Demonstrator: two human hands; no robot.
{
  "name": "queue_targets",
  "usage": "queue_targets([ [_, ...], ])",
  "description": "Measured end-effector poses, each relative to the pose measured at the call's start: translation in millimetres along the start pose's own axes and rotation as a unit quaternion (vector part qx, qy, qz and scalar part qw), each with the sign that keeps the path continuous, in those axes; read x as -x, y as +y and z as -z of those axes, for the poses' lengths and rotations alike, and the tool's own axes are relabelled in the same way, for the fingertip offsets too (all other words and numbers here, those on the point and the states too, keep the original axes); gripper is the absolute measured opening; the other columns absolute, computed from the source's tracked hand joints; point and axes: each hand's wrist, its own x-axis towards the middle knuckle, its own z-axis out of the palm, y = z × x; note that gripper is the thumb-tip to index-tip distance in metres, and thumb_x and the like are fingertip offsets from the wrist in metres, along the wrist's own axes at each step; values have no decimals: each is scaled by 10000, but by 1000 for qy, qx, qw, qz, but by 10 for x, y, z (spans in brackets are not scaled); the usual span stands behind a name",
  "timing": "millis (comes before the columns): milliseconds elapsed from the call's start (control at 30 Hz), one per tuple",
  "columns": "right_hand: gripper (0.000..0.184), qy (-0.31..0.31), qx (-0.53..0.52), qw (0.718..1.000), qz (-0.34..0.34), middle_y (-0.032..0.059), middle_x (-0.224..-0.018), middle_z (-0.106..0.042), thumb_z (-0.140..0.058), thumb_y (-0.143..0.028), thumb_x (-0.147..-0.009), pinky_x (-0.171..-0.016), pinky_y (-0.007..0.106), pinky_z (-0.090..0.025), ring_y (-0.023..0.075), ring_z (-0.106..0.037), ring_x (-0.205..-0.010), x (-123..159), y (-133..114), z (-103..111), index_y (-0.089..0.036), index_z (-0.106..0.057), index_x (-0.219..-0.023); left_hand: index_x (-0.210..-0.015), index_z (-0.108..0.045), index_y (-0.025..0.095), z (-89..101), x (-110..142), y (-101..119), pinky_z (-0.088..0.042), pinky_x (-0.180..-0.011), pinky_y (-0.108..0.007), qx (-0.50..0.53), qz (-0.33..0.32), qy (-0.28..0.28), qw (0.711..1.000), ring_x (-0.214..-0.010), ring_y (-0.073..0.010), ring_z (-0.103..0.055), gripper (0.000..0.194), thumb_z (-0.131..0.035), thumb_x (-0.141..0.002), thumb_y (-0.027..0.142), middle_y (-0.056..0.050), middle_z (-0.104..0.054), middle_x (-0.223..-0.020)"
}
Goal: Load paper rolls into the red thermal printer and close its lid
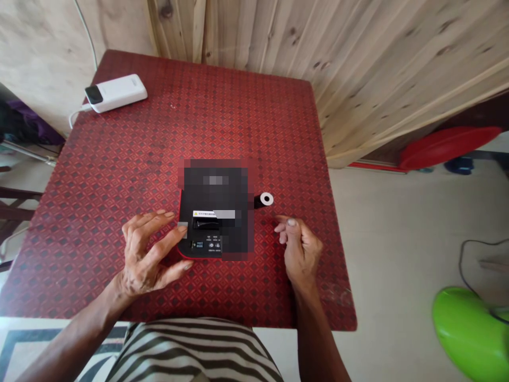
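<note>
A flat black device (199, 233) with a red edge lies on the table in front of me; its upper and right parts are pixelated. A white label strip, a dark slot and small printed icons show on its visible face. My left hand (149, 254) is at its left edge, fingers apart, index fingertip at the device's edge and thumb near its lower corner. To the right of the device, my right hand (300, 244) is loosely closed, thumb against the curled fingers, nothing visible in it. Just beyond it lies a small roll (266, 199) with a white ring-shaped end and black side.
A white power bank (117, 93) with a cable rests at the far left of the red patterned table (238, 116). Wooden panelling (358, 63) stands behind. On the floor at right are a green plastic object (469, 334) and a red one (449, 147).
</note>
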Motion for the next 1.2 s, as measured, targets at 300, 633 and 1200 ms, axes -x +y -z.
queue_targets([
  [300,444,-1,-4,1000,-2,-8,-684,-591,-480,-474,-1093,-709,311,-456,152,-590,-653,4,-4,-5,-206,-673,-796,-1383,-609,279,1,-34,16,-557,-1012,-480,69,56,-8,996,-1233,-289,-630,499,-722,-942,483,-126,-608,-1364],
  [633,448,6,-2,1000,3,-13,-681,-616,-487,-488,-1083,-649,286,-455,134,-584,-616,2,-58,-4,-204,-672,-790,-1296,-632,291,-19,-17,2,-546,-1044,-507,100,96,-16,990,-1243,-296,-626,502,-793,-882,524,-105,-597,-1384],
  [1200,221,-190,230,882,365,88,-1160,-794,-563,-154,-1067,-928,322,-583,199,-752,-1041,-290,-1540,-218,-179,-735,-1202,-1548,-487,262,-28,34,8,-550,-1004,-456,59,19,-1,998,-1212,-301,-622,755,-811,-885,419,-162,-587,-1373],
])
